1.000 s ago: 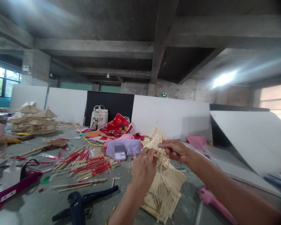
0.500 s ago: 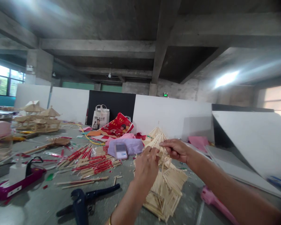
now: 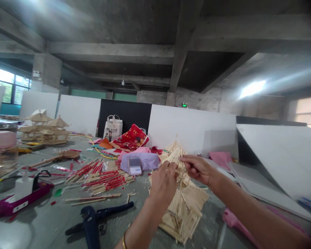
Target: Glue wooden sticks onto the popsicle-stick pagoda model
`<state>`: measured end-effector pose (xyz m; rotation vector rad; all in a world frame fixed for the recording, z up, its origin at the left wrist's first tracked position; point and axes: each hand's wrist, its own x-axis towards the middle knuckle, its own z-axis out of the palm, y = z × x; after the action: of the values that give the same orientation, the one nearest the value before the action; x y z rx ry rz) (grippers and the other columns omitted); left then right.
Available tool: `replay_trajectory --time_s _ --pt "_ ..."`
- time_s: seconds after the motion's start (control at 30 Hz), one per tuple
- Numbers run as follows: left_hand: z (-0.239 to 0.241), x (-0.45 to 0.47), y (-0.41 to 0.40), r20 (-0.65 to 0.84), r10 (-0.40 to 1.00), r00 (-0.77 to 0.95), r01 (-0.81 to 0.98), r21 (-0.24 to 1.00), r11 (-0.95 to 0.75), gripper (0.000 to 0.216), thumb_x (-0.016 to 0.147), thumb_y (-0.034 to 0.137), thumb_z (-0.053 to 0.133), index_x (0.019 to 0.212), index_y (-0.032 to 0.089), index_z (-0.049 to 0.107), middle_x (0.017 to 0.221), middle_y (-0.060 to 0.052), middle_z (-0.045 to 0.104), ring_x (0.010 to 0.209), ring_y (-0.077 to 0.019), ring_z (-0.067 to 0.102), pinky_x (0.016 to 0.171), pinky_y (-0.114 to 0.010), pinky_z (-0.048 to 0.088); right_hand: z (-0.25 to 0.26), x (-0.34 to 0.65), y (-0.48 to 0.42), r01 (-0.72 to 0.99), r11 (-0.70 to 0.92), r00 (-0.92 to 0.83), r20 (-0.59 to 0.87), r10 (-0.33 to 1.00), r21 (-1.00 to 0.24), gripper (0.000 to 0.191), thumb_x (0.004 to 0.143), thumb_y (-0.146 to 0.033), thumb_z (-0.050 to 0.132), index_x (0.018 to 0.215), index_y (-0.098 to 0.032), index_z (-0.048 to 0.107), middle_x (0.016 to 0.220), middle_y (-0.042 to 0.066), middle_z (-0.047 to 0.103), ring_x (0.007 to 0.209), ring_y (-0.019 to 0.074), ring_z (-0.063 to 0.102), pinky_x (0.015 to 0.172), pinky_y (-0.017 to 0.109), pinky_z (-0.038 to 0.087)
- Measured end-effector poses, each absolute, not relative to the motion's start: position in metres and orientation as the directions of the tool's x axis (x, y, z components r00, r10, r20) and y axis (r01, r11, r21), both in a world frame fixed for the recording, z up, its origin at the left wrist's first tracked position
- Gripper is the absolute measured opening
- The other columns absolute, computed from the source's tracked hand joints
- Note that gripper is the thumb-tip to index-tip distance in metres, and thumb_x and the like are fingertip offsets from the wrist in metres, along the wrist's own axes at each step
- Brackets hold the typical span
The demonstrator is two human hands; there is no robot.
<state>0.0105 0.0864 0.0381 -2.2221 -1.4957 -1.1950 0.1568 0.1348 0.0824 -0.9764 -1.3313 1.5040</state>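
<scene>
A tall tower model of pale wooden sticks (image 3: 183, 207) stands on the grey concrete floor (image 3: 41, 221), tilted slightly, with tiered, sloping stick roofs. My left hand (image 3: 163, 183) is closed at its upper part, the fingertips pinching sticks near the middle of the tower. From the right, my right hand (image 3: 198, 169) reaches in and holds sticks close to the peak between thumb and fingers. The two hands nearly meet there and hide part of the tower. A gold bangle (image 3: 124, 241) circles my left wrist.
Red-wrapped wooden stick bundles (image 3: 101, 180) lie left of the tower, with blue-black pipe cutters (image 3: 92, 221) in front. A lavender cloth (image 3: 140, 162), a magenta tool (image 3: 23, 202), finished wooden pavilions (image 3: 44, 131) and a pink tool (image 3: 230, 219) surround it. A large white board (image 3: 277, 159) leans right.
The whole view has drifted slightly rightward and tilted with my head. Both hands remain on the upper tower, and their grip looks unchanged.
</scene>
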Motion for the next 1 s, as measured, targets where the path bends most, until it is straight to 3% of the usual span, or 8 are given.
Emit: replay_trajectory --time_s 0.43,1.0 --pt "0.0409 0.0104 0.0851 0.710 0.685 0.162 0.866 0.230 -0.444 0.012 0.077 0.020 0.051 0.088 0.024 0.052 0.086 0.002 0.058 0.076 -0.0141 0.056 0.059 -0.023 0.035 0.0854 0.1522 0.1287 -0.209 -0.095 -0.324 -0.023 0.946 -0.973 0.022 0.073 -0.012 0.052 0.053 -0.015 0.044 0.037 -0.007 0.044 0.026 0.0004 0.032 0.024 0.009 0.020" --pt "0.0437 0.0119 0.0816 0.673 0.723 0.157 0.873 0.248 -0.420 0.014 0.077 0.019 0.051 0.090 0.024 0.052 0.090 0.001 0.058 0.081 -0.0141 0.056 0.063 -0.023 0.038 0.0838 0.1550 0.1271 -0.371 -0.129 -0.311 -0.009 0.951 -0.920 0.015 0.080 -0.011 0.047 0.068 -0.018 0.042 0.043 -0.010 0.041 0.028 0.0004 0.032 0.026 0.008 0.020"
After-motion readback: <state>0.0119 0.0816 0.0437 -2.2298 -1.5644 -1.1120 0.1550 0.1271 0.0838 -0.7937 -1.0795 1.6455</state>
